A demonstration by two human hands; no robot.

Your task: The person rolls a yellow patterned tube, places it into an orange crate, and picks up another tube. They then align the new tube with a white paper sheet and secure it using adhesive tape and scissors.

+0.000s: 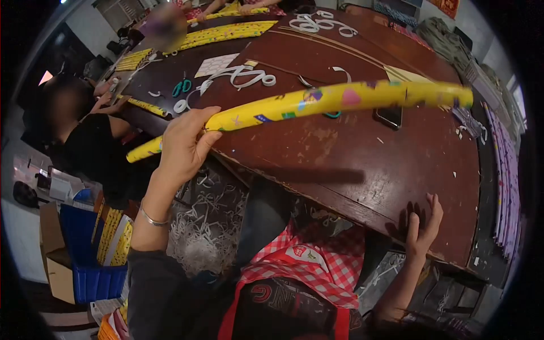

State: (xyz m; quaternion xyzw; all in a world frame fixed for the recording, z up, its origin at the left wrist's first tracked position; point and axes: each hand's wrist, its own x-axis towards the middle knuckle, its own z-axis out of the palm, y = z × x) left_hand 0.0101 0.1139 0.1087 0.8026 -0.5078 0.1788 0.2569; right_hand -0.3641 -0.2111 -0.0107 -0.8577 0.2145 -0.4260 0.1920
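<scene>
My left hand (184, 140) is closed around a long yellow patterned roll (300, 105), gripping it near its left end. The roll carries pink, blue and green printed figures and is held above the table, casting a shadow on the wood. Its right end reaches over the far right of the tabletop and is slightly blurred. My right hand (420, 228) is low at the front edge of the brown table (317, 150), fingers apart and holding nothing. Under the roll, a dark phone (389, 117) lies on the table, partly covered in this view.
White tape rings (266, 80), green scissors (182, 86) and several yellow rolls (226, 35) lie on the far side. A co-worker (85, 136) sits at left. Purple rolls (504, 175) stand at right; a blue bin (102, 282) and white scraps (207, 232) are below.
</scene>
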